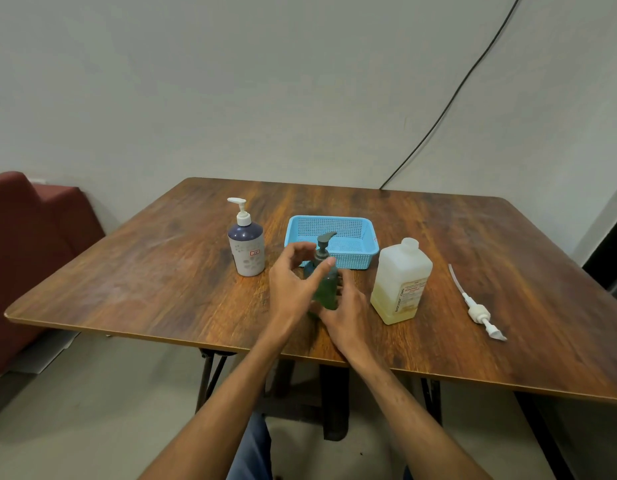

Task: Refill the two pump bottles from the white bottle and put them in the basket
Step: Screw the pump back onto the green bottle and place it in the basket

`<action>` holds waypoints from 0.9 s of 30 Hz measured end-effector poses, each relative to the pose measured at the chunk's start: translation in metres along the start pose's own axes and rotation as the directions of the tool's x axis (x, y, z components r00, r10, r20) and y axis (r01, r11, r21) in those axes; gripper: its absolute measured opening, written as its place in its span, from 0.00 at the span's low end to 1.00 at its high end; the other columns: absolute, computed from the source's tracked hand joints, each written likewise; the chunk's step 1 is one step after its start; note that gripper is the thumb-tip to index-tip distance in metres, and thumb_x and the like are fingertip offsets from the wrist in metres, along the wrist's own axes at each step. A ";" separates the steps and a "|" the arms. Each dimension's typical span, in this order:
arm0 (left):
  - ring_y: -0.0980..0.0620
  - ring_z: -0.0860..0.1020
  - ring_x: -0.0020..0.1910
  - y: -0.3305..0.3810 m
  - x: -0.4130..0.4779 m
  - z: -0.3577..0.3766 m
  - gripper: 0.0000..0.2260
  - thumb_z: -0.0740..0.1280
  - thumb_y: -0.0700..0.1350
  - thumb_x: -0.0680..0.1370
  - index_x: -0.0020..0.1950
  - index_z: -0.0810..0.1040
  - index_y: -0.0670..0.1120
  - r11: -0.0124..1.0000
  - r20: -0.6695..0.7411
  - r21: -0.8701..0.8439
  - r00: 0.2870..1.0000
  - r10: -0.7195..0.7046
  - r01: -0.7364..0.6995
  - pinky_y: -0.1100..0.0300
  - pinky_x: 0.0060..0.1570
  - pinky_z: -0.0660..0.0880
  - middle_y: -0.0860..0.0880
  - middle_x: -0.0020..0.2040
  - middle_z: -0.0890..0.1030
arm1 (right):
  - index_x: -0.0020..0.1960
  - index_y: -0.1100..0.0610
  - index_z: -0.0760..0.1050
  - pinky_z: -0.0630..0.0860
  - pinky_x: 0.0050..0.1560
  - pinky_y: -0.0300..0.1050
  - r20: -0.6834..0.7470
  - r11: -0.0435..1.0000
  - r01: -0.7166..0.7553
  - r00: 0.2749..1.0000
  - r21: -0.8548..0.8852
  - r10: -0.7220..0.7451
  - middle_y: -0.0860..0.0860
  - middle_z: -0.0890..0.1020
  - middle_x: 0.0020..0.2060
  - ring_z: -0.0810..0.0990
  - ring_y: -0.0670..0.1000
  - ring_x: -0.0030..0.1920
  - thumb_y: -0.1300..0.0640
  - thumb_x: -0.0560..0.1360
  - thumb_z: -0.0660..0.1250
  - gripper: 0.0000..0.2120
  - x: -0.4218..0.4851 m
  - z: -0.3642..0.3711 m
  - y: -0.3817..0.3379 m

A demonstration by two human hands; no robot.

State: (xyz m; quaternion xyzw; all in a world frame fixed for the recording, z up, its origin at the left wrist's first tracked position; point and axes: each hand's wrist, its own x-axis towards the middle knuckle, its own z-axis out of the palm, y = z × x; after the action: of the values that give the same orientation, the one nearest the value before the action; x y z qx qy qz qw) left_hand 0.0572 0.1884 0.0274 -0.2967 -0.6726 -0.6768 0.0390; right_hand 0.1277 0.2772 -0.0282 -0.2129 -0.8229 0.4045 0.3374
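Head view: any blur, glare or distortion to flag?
Head view: soft, even light, faint shadows only; mild sheen on the table, no hard glare; wide-angle lens bows the table edges; left hand at the green pump bottle slightly motion-blurred; label on the white bottle only partly legible.

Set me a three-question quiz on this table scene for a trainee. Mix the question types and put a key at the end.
1. True or false: a pump bottle already stands in the blue basket.
2. What lies flat on the table, to the right of the white bottle? A) a loose pump B) a funnel C) a sponge
3. Fill in: the right hand holds the ____ bottle.

Key: 1 false, no bottle is in the basket; 2 A; 3 green, the green bottle in front of the basket.
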 end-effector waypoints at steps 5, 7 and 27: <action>0.59 0.80 0.59 -0.004 0.008 0.001 0.21 0.78 0.53 0.71 0.61 0.80 0.50 0.997 0.138 0.074 0.990 -0.039 0.029 0.57 0.60 0.79 0.55 0.58 0.83 | 0.73 0.46 0.64 0.80 0.59 0.46 -0.002 1.000 -0.004 1.000 0.002 0.004 0.45 0.79 0.64 0.79 0.45 0.62 0.53 0.70 0.79 0.38 0.000 0.000 0.000; 0.60 0.80 0.59 -0.004 0.011 0.000 0.20 0.78 0.54 0.71 0.61 0.80 0.50 0.995 0.225 0.099 0.973 -0.047 0.025 0.58 0.62 0.77 0.56 0.57 0.84 | 0.72 0.45 0.63 0.81 0.58 0.48 -0.008 1.000 -0.008 1.000 0.005 0.008 0.45 0.80 0.62 0.80 0.46 0.61 0.53 0.70 0.79 0.37 0.000 0.001 0.001; 0.56 0.79 0.62 -0.004 0.016 -0.013 0.16 0.72 0.45 0.78 0.65 0.78 0.46 0.998 0.204 -0.004 0.977 -0.059 0.061 0.53 0.64 0.77 0.51 0.62 0.82 | 0.71 0.39 0.65 0.81 0.59 0.46 0.037 0.995 -0.032 0.999 0.100 0.028 0.38 0.77 0.61 0.78 0.43 0.63 0.52 0.68 0.80 0.37 0.005 0.001 0.006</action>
State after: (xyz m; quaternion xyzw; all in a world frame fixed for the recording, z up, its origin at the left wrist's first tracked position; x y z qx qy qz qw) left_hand 0.0374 0.1819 0.0319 -0.3443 -0.6783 -0.6470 -0.0523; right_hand 0.1240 0.2831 -0.0317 -0.2007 -0.8041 0.4540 0.3271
